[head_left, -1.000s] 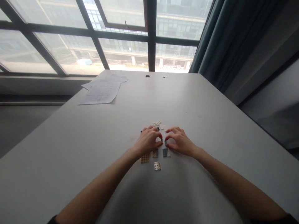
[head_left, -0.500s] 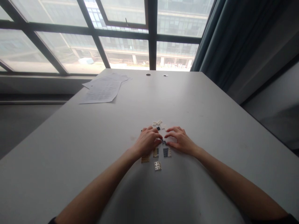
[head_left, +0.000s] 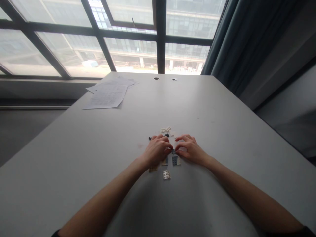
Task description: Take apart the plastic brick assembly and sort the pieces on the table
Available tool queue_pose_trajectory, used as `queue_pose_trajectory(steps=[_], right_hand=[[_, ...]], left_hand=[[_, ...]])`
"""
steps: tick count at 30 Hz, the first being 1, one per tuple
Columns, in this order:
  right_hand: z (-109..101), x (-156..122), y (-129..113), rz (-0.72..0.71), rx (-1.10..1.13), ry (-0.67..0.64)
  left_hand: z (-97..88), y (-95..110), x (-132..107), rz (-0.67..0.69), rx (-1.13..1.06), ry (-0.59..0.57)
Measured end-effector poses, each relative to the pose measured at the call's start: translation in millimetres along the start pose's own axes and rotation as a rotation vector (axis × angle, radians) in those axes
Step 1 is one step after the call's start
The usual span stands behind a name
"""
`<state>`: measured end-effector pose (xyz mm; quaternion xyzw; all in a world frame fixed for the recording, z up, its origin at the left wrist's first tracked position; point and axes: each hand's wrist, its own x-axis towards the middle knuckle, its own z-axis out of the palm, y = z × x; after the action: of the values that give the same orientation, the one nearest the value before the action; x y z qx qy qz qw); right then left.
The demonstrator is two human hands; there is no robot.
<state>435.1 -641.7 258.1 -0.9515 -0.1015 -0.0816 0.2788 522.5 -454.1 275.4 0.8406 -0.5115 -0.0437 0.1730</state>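
Both my hands rest on a grey table (head_left: 98,158), fingertips meeting over a cluster of small toy brick plates. My left hand (head_left: 156,152) is curled, its fingers pinched on a small dark piece (head_left: 173,151) between the two hands. My right hand (head_left: 190,149) is curled too, thumb and forefinger pinching the same piece from the right. Just below the hands lie a blue-grey plate (head_left: 175,160), a tan plate (head_left: 153,169) partly under my left hand, and a white studded plate (head_left: 166,174). Several white and dark pieces (head_left: 166,130) lie beyond the fingers.
Loose printed sheets of paper (head_left: 108,93) lie at the far left of the table. Two small round holes (head_left: 156,78) sit near the far edge by the window. A dark curtain (head_left: 234,42) hangs at the right.
My hands have drawn slightly closer together over the small dark piece. The loose plates on the table have not moved.
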Motion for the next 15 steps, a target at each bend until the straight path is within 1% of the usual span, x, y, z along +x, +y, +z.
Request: queue_pose_trajectory(steps=[6,15], right_hand=[[-0.9,-0.3,0.4,0.030,0.004,0.003],[1.0,-0.9,0.1,0.013,-0.010,0.003]], left_hand=[[-3.0,3.8,0.7,0.017,-0.004,-0.019],[-3.8,5.1,0.0,0.018,0.000,-0.014]])
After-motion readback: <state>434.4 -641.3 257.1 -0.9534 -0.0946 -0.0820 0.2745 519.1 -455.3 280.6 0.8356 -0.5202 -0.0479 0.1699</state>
